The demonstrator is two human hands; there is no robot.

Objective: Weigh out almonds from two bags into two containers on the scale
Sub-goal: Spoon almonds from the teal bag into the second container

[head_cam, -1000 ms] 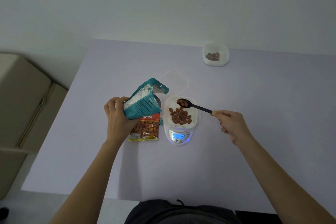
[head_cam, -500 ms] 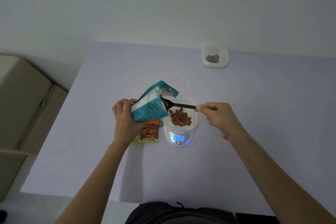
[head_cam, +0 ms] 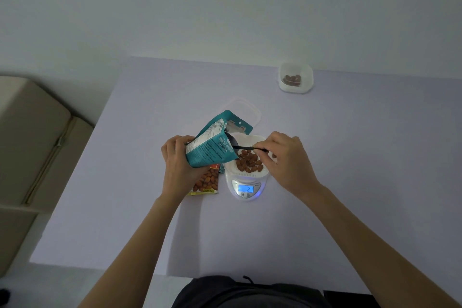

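Note:
My left hand (head_cam: 176, 162) grips a teal almond bag (head_cam: 211, 145), tilted with its open mouth toward the right. My right hand (head_cam: 285, 160) pinches the handle of a black spoon (head_cam: 246, 148) whose bowl reaches into the bag's mouth. Below the spoon a white container (head_cam: 260, 140) holding several almonds (head_cam: 248, 163) sits on a white scale (head_cam: 246, 189) with a lit blue display. A second bag (head_cam: 207, 181), orange with almonds pictured, lies flat on the table under the teal one. Another container (head_cam: 295, 78) with a few almonds stands at the far right.
A clear lid (head_cam: 246, 111) lies on the lilac table (head_cam: 350, 182) just behind the scale. A beige piece of furniture (head_cam: 30, 147) stands off the table's left edge. The wall rises behind the table.
The spoon has travelled left from above the container into the teal bag's mouth. My right hand followed it over the container, and the almonds it carried are gone from view.

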